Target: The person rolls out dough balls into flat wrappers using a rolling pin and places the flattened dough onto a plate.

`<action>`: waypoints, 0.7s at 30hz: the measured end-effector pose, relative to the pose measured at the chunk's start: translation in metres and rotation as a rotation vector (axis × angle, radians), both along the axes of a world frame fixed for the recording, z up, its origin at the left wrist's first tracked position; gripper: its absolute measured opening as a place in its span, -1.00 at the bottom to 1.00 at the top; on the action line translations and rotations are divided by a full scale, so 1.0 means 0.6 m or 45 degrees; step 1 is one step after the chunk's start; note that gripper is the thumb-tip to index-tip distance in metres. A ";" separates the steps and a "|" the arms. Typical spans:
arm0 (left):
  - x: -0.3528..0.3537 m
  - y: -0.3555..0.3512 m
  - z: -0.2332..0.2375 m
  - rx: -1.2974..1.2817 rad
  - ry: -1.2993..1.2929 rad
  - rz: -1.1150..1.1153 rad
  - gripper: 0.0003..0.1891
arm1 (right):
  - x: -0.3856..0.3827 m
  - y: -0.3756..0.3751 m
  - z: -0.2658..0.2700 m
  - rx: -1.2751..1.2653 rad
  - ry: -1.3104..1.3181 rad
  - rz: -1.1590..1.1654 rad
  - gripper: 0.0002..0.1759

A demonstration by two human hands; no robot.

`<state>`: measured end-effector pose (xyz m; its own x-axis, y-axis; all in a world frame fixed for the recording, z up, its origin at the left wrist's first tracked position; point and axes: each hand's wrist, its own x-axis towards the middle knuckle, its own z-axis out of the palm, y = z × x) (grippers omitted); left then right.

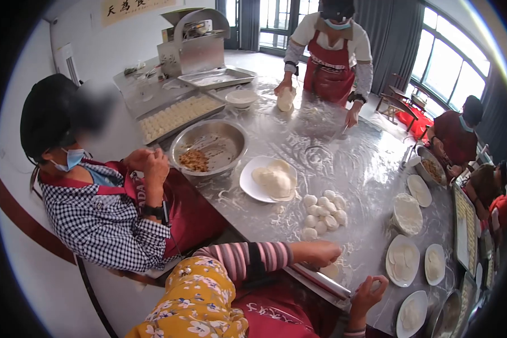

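Observation:
My left hand (319, 253) is closed low over the floury table, fingers bent downward. A flat dough wrapper (330, 271) shows at the underside of its fingers. Nearer the table's front edge, my right hand (370, 294) is curled, with a small pale end between thumb and fingers that I cannot make out. Just beyond my left hand lies a cluster of small dough balls (325, 209). Behind it, a white plate (248, 181) bears a stack of flat dough wrappers (277, 181).
A steel bowl (239, 138) of filling stands at the left, near a co-worker (96, 214) with raised hands. Another person (333, 62) handles a dough lump (286, 99) across the metal table (355, 163). A tray of dumplings (180, 116) is behind; plates of wrappers (402, 259) line the right.

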<state>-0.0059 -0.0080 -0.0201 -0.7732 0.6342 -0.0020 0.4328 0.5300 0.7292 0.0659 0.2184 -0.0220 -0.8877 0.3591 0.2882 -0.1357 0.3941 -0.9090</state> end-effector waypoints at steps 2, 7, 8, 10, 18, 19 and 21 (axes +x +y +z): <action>0.005 -0.003 0.008 0.096 -0.094 -0.011 -0.91 | -0.036 0.000 -0.010 0.015 0.067 0.066 -0.86; -0.005 0.006 0.015 -0.027 -0.084 0.063 -0.89 | -0.119 -0.016 0.001 0.296 0.329 0.152 -0.86; -0.007 0.006 0.019 -0.024 -0.097 0.051 -0.88 | -0.106 -0.019 0.007 0.295 0.328 0.146 -0.86; -0.006 0.007 0.021 -0.046 -0.075 -0.005 -0.88 | -0.083 -0.013 0.006 0.417 0.412 0.076 -0.86; -0.005 0.003 0.012 0.019 -0.094 0.035 -0.89 | -0.054 0.018 -0.048 0.381 0.473 0.037 -0.87; -0.001 0.006 0.022 -0.041 -0.103 0.036 -0.88 | -0.080 0.017 -0.046 0.404 0.474 0.069 -0.87; -0.003 0.015 0.021 -0.100 -0.110 0.040 -0.87 | -0.118 -0.010 -0.009 0.373 0.391 0.097 -0.87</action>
